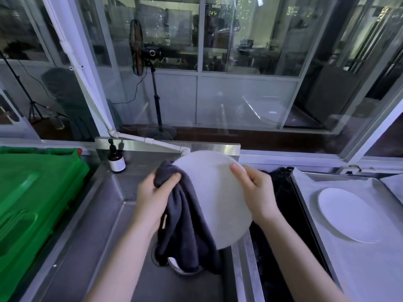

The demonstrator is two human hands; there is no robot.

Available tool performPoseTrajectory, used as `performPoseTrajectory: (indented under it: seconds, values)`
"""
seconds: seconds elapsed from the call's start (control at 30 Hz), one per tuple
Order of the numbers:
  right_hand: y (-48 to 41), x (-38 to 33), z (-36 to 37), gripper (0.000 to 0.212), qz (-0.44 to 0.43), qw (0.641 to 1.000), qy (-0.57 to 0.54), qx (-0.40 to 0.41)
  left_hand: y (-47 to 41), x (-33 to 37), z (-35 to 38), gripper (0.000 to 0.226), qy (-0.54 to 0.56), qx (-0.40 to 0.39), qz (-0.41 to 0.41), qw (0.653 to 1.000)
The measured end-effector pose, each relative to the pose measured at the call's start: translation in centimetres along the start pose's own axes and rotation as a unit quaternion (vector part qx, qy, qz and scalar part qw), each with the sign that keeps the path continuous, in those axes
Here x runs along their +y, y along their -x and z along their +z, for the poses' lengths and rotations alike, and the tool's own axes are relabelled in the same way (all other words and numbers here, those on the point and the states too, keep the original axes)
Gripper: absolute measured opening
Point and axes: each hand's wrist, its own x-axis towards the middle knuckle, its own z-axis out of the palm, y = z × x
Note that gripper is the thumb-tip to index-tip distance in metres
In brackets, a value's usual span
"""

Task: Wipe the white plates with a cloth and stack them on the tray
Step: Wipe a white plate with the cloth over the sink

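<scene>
White plate [218, 199] held above sink [122, 225] | 3 o'clock rim pinched by right hand [258, 192] | dark cloth [185, 225] clutched in left hand [152, 199] at 9 o'clock rim | second plate [349, 214] laid on tray [359, 271], 3 o'clock

Steel counter [87, 225]: bottle [117, 161], green crate [32, 192], tray [304, 203].

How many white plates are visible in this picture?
2. One plate is held over the sink by the right hand, the left hand gripping the cloth against it. The second plate lies on the tray. More may hide behind the cloth.
</scene>
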Motion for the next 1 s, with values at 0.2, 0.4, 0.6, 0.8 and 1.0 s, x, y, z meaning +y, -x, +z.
performPoseTrajectory:
  seconds: [0.2, 0.4, 0.6, 0.8, 1.0]
  values:
    - [1.9, 1.8, 0.8, 0.045, 0.112, 0.987, -0.113, 0.02, 0.4, -0.9, -0.5, 0.01, 0.06, 0.064, -0.076, 0.993]
    - [-1.6, -0.5, -1.2, 0.049, -0.052, 0.964, 0.154, -0.209, -0.6, 0.7, -0.5, 0.022, -0.197, -0.152, 0.096, 0.964]
    - [0.1, 1.1, -0.5, 0.057, -0.073, 0.98, 0.128, -0.135, 0.2, -0.3, -0.3, 0.026, -0.189, -0.159, 0.066, 0.967]
    - [3.5, 2.4, 2.1, 0.064, 0.131, 0.97, -0.141, 0.146, 2.4, -2.7, 0.2, 0.005, 0.091, 0.074, -0.115, 0.986]
    - [1.7, 1.4, -1.4, 0.025, 0.055, 0.994, -0.03, -0.086, 0.8, -1.6, -1.5, 0.01, 0.007, 0.021, -0.071, 0.997]
